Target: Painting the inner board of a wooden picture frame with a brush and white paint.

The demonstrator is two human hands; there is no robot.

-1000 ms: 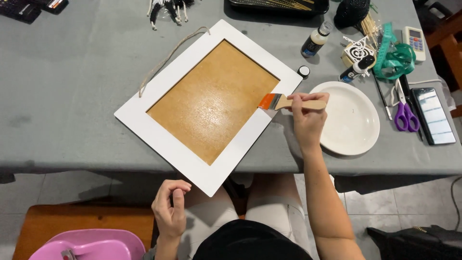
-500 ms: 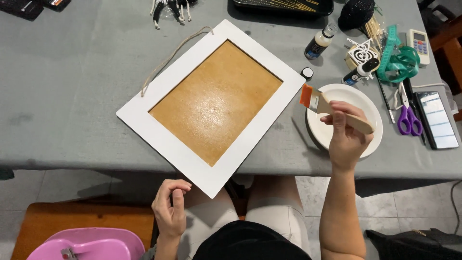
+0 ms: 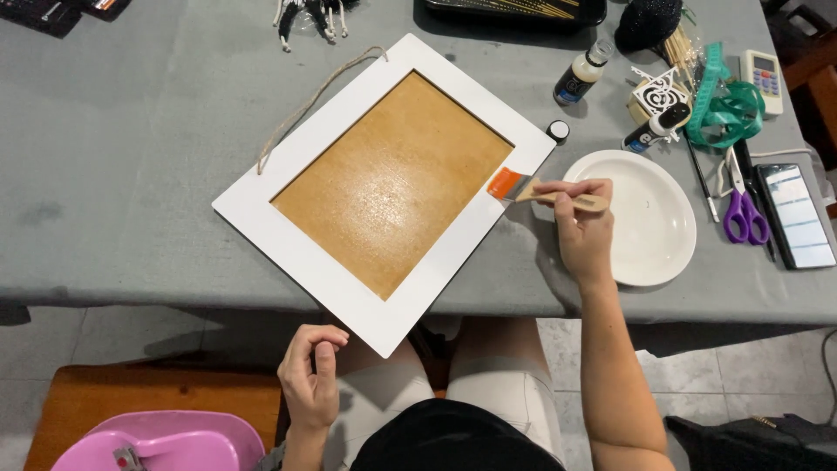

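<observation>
Your right hand (image 3: 582,234) pinches the wooden handle of a flat brush (image 3: 545,193), fingers (image 3: 571,194) closed round it near the ferrule, so the orange bristles lie low against the right edge of the white frame (image 3: 349,288). That frame lies flat on the grey bench (image 3: 131,174), turned at an angle so its long side runs toward you; its brown panel (image 3: 388,183) shines as if wet, and its twine loop trails off the upper left corner. The white plate (image 3: 654,227) sits just beside your brush hand, within easy reach, and the small bottles (image 3: 582,73) stand beyond it. Your left hand (image 3: 309,379) hangs off the bench by your lap, fingers loosely curled on nothing.

Half a second ago the brush was lifted over the plate; now it has swung back left to the frame's edge. The frame and your left hand have not moved.
</observation>
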